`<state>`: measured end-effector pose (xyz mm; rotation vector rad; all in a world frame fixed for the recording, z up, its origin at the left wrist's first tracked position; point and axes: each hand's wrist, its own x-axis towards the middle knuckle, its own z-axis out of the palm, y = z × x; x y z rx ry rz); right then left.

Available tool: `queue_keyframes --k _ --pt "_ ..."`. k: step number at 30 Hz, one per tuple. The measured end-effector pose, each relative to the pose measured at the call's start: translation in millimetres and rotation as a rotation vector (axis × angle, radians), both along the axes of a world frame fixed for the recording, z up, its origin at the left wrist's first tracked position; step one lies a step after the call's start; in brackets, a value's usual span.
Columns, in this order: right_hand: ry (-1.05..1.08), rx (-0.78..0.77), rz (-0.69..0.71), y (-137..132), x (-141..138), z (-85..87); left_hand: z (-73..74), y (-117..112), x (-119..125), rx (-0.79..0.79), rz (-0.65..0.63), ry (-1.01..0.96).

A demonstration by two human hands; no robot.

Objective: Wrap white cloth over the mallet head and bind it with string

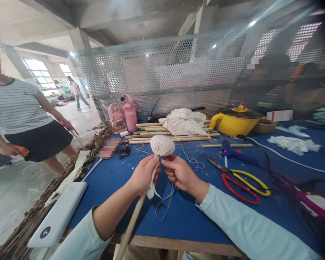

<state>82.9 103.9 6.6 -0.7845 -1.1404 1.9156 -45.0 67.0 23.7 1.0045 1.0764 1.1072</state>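
Note:
My left hand (145, 174) is closed round the neck of a cloth-covered ball (162, 145), whose white fabric is gathered at the top end of a wooden stick (132, 224). The stick slants down past the table edge toward me. A loose cloth tail (152, 187) hangs below the left fingers. Against the gathered neck, my right hand (180, 172) pinches with thumb and forefinger, apparently on a thin grey string (162, 216) that loops down onto the blue table. More string (193, 162) lies behind the right hand.
Scissors (238, 182) and a blue glue gun (234, 152) lie at the right. Behind are wooden sticks (170, 138), white cloth (185, 121), a yellow electric pan (237, 121) and a pink bottle (130, 115). A power bank (59, 215) rests front left. A person (21, 112) stands left.

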Motion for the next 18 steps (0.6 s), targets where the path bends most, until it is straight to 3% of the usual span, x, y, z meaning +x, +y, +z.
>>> queue_keyframes --k 3,6,8,10,14,15,18 --pt "-0.133 0.212 -0.014 1.3 6.4 -0.2 6.8 -1.2 -7.4 -0.077 -0.07 -0.157" --pt "-0.276 0.49 -0.125 5.5 12.9 -1.5 12.8 -2.0 -17.7 -0.133 -0.157 -0.294" --pt "-0.318 0.585 -0.152 8.4 15.4 -1.6 15.7 -3.6 -21.4 -0.133 -0.232 -0.353" --pt "-0.324 0.595 -0.129 10.2 16.2 -1.8 16.9 -5.5 -21.5 -0.103 -0.244 -0.352" --pt "-0.318 0.556 -0.097 9.4 13.2 -6.2 16.0 -6.0 -21.6 0.011 -0.027 -0.199" --pt "-0.309 0.535 -0.097 8.8 11.3 -7.8 15.5 -5.6 -23.4 0.009 -0.033 -0.195" --pt "-0.252 0.47 -0.069 7.7 3.6 -9.9 14.3 -5.3 -31.7 -0.12 -0.32 -0.337"
